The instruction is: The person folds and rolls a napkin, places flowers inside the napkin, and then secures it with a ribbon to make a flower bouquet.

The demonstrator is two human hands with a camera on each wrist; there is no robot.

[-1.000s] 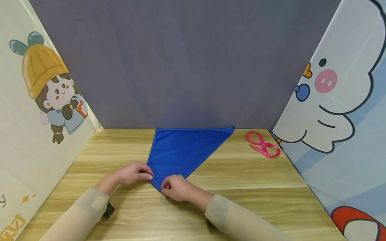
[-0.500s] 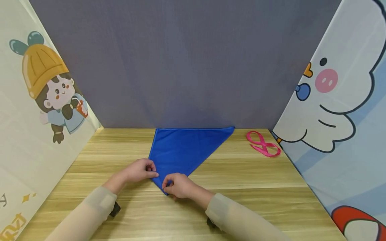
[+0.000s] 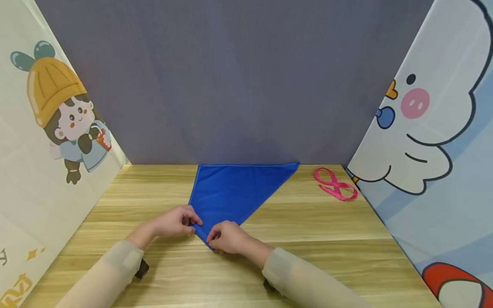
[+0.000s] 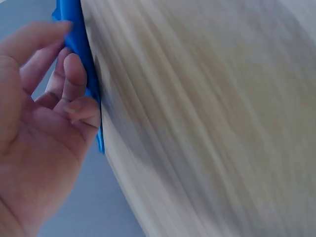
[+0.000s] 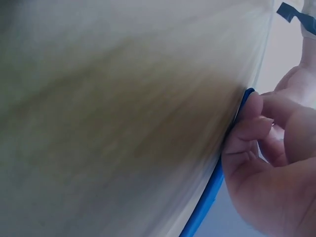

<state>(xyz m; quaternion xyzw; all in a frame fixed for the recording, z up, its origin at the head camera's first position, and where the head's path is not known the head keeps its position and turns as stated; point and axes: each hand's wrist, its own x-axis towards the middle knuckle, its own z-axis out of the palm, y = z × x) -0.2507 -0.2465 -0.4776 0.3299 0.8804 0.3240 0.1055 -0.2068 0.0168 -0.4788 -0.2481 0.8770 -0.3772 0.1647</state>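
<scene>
While my right grip (image 3: 228, 238) pinches the blue cloth (image 3: 235, 188) at its near corner, my left grip (image 3: 175, 221) meets the left edge, fingers apart; cloth spread on the surface (image 3: 300, 265), uneven tugging could crease it.

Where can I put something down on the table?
The wooden table is bare left of the blue cloth, toward the left wall, and on the right, between the pink ribbon and the right sleeve. It's crowded at the cloth's near edge, where the left hand and right hand are.
</scene>
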